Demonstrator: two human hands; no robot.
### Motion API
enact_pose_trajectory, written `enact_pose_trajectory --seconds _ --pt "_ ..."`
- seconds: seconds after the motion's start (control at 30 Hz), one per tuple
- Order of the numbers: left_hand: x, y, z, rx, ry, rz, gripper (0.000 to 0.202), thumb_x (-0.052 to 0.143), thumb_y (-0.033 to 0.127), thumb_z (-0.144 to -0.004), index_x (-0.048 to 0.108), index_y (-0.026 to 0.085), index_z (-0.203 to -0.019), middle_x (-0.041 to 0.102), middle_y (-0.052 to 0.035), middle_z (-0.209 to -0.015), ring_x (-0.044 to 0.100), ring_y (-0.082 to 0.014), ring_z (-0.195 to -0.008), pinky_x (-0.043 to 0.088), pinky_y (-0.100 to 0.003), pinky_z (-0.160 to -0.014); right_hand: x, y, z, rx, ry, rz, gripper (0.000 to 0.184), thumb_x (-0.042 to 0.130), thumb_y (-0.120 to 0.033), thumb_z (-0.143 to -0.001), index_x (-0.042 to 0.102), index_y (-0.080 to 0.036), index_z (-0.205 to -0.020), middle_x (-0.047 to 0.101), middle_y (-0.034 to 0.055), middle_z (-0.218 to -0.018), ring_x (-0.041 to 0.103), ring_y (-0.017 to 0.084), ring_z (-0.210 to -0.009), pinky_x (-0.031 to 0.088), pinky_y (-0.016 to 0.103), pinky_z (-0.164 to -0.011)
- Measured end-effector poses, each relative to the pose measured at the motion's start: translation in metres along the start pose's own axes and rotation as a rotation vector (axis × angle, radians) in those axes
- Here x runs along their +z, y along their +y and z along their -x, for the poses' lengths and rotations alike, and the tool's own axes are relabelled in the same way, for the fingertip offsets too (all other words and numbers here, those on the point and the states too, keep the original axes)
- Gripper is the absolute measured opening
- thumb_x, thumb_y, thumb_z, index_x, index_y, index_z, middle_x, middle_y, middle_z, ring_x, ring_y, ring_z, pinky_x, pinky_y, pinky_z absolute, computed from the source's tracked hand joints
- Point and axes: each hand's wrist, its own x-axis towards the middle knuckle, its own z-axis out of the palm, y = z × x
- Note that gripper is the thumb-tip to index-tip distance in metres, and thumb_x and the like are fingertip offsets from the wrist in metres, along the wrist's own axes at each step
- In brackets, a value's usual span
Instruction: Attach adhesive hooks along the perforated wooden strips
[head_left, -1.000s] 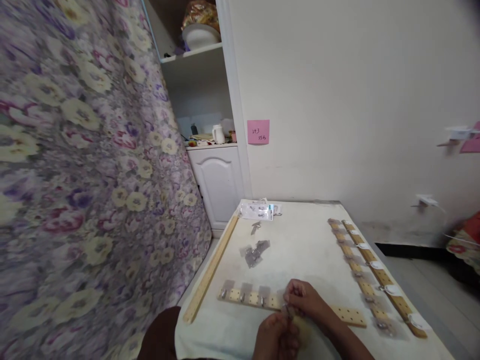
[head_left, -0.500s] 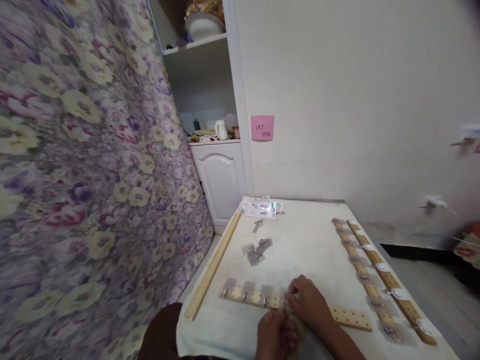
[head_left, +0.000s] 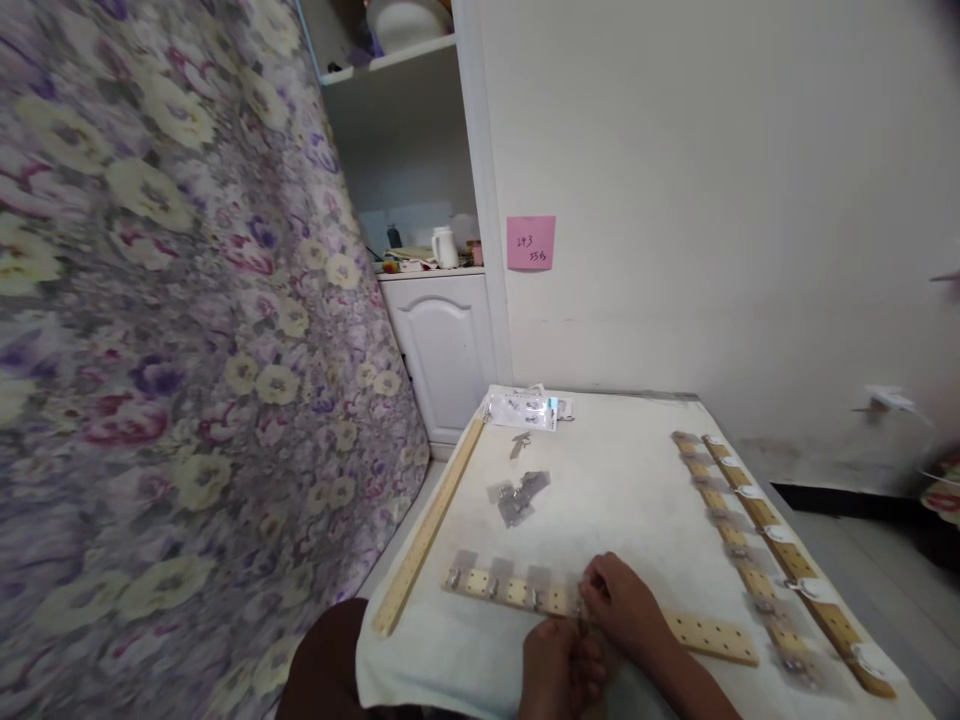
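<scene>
Across the near part of the table lies a pale wooden strip (head_left: 709, 637) with rows of holes. Several small metal pieces on clear grey plastic squares (head_left: 537, 585) sit along its left half. My right hand (head_left: 616, 600) is closed over the strip's middle, its fingertips pinching at a small metal piece (head_left: 582, 600) there. Just below and left, my left hand (head_left: 559, 665) is closed too, fingers curled at the same small piece. What exactly it grips is hidden by the fingers.
Loose plastic squares with metal pieces (head_left: 517, 497) lie mid-table. A bare wooden strip (head_left: 427, 530) runs along the left edge. At the right are two filled strips, one with grey squares (head_left: 739, 553), one with white tags (head_left: 806, 588). Clear packaging (head_left: 521, 408) rests at the back.
The view has shifted slightly, so the table appears a little to the right. Both hands stay at the strip's middle, with only small finger movement.
</scene>
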Motion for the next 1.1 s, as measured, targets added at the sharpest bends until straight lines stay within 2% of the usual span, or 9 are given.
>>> enact_pose_trajectory --seconds 0.23,0.83,1.1 --pt "0.0007 0.0000 -0.0004 -0.004 -0.014 -0.035 0.013 0.049 0.025 -0.074 0.050 0.015 -0.067 0.056 0.0009 -0.048 0.048 -0.0070 -0.033 0.025 -0.017 -0.038 0.0006 0.0013 -0.0007 0.021 -0.014 0.006 0.008 0.045 -0.022 -0.076 0.052 -0.020 -0.072 0.058 0.0029 -0.075 0.053 0.016 -0.070 0.036 0.027 -0.064" --pt "0.0044 0.0000 0.0008 0.032 0.043 -0.082 0.012 0.046 0.023 -0.072 0.052 0.014 -0.066 0.056 0.0009 -0.046 0.048 -0.0070 -0.032 0.026 -0.017 -0.037 -0.0029 0.0022 -0.0001 0.043 -0.045 -0.020 0.009 0.046 -0.025 -0.077 0.053 -0.021 -0.078 0.059 0.0019 -0.078 0.055 0.016 -0.072 0.038 0.025 -0.066" --pt "0.0058 0.0014 0.0020 0.026 0.058 -0.092 0.014 0.043 0.022 -0.074 0.051 0.015 -0.066 0.056 0.0010 -0.044 0.048 -0.0074 -0.031 0.025 -0.017 -0.037 -0.0081 -0.0032 0.0027 0.070 -0.055 -0.027 0.010 0.053 -0.029 -0.072 0.052 -0.021 -0.077 0.056 0.0008 -0.077 0.052 0.015 -0.069 0.036 0.025 -0.064"
